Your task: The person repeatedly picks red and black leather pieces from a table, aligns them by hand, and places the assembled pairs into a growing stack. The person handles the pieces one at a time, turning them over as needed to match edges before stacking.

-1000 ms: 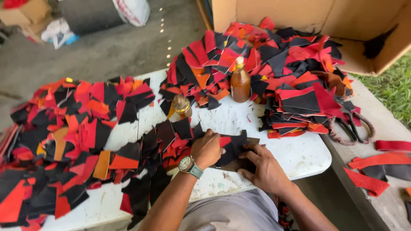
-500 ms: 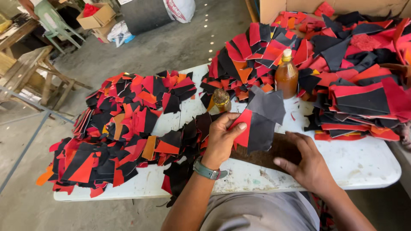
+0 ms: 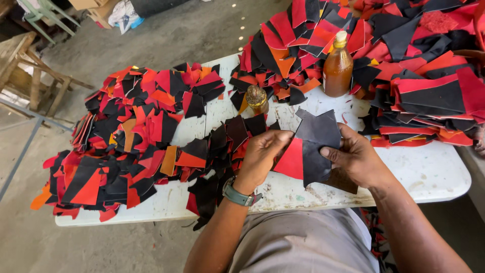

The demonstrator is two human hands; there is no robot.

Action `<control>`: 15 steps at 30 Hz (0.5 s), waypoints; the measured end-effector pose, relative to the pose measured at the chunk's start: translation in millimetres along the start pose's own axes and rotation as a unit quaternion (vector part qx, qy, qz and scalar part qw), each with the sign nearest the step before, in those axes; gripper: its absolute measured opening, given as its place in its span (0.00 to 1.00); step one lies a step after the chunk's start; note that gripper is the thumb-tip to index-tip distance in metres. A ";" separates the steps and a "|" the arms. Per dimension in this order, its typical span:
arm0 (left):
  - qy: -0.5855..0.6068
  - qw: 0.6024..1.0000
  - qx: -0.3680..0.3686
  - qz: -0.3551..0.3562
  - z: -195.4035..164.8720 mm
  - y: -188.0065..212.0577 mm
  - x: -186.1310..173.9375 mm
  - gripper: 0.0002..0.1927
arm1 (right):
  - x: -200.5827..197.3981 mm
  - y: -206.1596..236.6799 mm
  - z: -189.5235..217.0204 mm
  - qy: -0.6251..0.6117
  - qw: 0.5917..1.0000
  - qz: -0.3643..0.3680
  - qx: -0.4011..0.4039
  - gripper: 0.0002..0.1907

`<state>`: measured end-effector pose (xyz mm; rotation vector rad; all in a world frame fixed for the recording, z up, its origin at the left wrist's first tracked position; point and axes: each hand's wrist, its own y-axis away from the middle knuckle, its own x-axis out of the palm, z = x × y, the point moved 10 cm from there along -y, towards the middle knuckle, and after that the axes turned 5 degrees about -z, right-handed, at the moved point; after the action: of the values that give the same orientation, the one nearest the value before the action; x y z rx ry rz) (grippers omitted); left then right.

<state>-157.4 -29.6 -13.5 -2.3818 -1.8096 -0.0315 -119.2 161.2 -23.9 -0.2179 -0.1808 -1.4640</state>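
A: Entry. Where is the piece in hand?

B: A flat cut piece of black and red leather-like sheet (image 3: 310, 149) is held up over the near edge of the white plastic table (image 3: 429, 174), between both hands. Left hand (image 3: 262, 154) pinches the red part at its left edge, thumb on top, fingers behind. Right hand (image 3: 356, 159) has its grip clenched on the black part's right edge, thumb across the face.

A: So both grips occupied?

B: Yes, both grasping the same piece; neither is released.

A: Handling estimate?

B: Judged light and thin. It keeps its outline without drooping much, so somewhat stiff, but likely bends if held by one corner. Surface looks matte, probably not slippery. Not fragile. Edge pinches at opposite sides, as now, seem the sound hold; the seam between red and black may be the weak line, though I cannot tell how the two are joined.

A: Surroundings?

B: A brown flat piece (image 3: 339, 180) lies on the table under the right hand. An amber glass bottle with a pale stopper (image 3: 337, 65) stands beyond, a small round-topped jar (image 3: 256, 97) to its left. Heaps of red, black and orange offcuts (image 3: 136, 131) cover the table's left; stacked ones (image 3: 429, 96) sit to the right.
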 end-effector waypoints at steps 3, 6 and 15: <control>-0.184 0.980 0.069 -0.010 1.3 -9.1 9.0 0.12 | -20.4 -4.2 -12.5 0.058 0.996 -0.033 0.060 0.21; -0.261 0.961 0.087 -0.031 20.2 -19.1 19.7 0.09 | -58.9 -11.4 -3.9 0.379 0.919 -0.104 0.016 0.24; -0.379 0.920 0.053 -0.081 49.7 -21.7 15.9 0.06 | -90.9 -16.1 -38.2 0.245 0.961 -0.126 0.018 0.21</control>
<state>-177.6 -2.2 -58.6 -2.3189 -2.2064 1.0787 -144.6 237.4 -83.2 0.2077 0.1731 -1.7198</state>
